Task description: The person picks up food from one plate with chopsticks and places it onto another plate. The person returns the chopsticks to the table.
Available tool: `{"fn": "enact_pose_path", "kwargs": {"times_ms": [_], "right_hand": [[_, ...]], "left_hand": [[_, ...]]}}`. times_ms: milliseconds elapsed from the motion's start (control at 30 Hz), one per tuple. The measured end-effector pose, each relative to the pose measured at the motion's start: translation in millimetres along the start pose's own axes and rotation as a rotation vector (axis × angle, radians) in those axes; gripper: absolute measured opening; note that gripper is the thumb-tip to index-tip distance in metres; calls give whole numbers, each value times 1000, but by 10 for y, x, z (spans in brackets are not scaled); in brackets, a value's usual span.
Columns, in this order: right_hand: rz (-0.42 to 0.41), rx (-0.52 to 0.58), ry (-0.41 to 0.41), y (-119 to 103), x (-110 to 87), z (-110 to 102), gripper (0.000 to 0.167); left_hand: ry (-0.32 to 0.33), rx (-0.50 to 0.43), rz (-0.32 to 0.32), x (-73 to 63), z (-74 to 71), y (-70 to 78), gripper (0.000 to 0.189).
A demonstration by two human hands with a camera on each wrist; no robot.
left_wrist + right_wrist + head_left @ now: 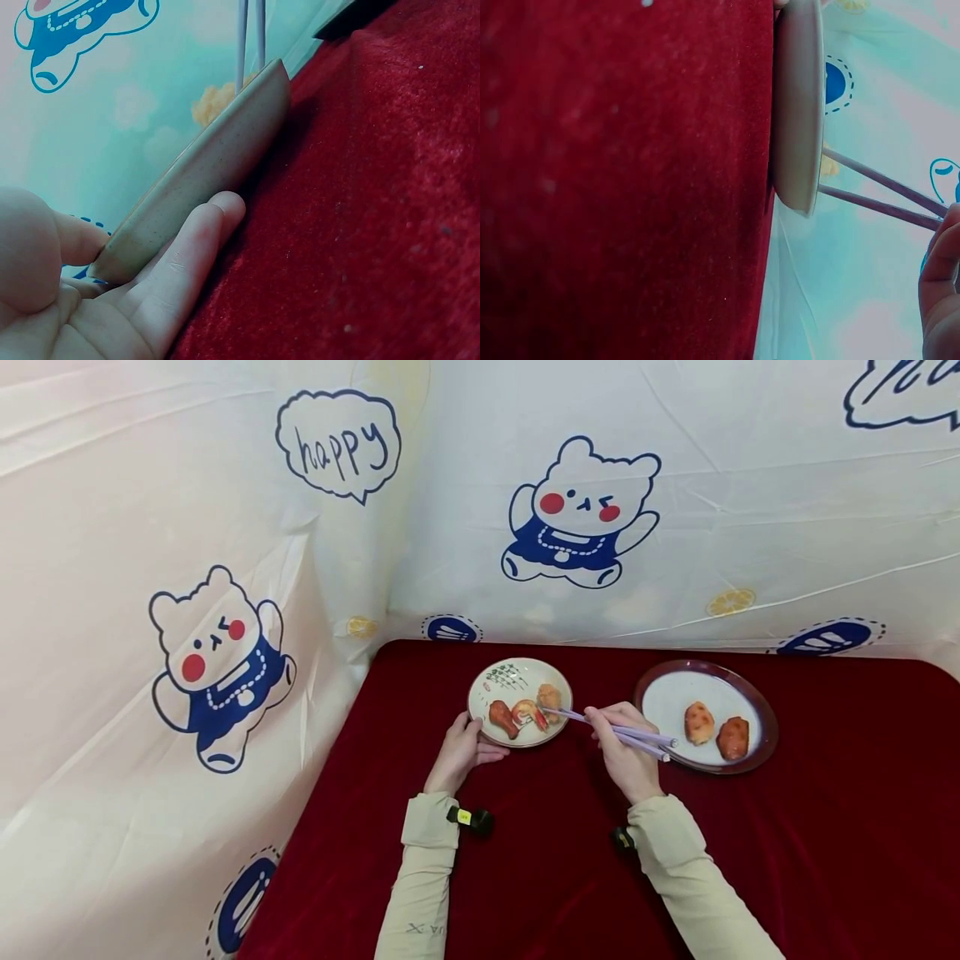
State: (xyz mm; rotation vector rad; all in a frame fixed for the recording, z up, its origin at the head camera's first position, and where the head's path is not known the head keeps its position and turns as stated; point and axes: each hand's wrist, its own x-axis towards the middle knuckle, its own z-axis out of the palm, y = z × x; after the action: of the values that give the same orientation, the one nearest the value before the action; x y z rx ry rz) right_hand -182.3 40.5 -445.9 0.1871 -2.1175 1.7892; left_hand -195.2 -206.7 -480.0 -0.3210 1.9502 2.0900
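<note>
1. Left hand [467, 752] pinches the near-left rim of a small plate [536, 675], thumb above, fingers beneath, close to the table's [540, 835] far edge, towards its far-left corner.
2. Right hand [628, 756], fingers curled, grips purple chopsticks [651, 737], tips at a golden nugget [550, 696] beside a shrimp [529, 714] and drumstick [502, 718].
3. Brown-rimmed plate [667, 693], right along that edge, bears two browned pieces [699, 722].

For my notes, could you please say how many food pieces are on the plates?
5: a drumstick, a shrimp and a breaded piece on the small plate; a paler browned piece and a darker piece on the brown-rimmed plate. None seems hidden.
</note>
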Motion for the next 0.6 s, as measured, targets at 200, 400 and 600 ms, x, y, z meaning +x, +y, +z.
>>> {"fn": "enact_pose_path", "kwargs": {"times_ms": [200, 400, 600], "right_hand": [[23, -9, -17, 2, 28, -2, 19], [36, -30, -13, 26, 47, 3, 20], [54, -44, -20, 25, 78, 15, 22]], "left_hand": [[4, 8, 8, -7, 4, -1, 46], [4, 13, 3, -12, 7, -3, 47], [2, 11, 11, -11, 9, -3, 46]]}}
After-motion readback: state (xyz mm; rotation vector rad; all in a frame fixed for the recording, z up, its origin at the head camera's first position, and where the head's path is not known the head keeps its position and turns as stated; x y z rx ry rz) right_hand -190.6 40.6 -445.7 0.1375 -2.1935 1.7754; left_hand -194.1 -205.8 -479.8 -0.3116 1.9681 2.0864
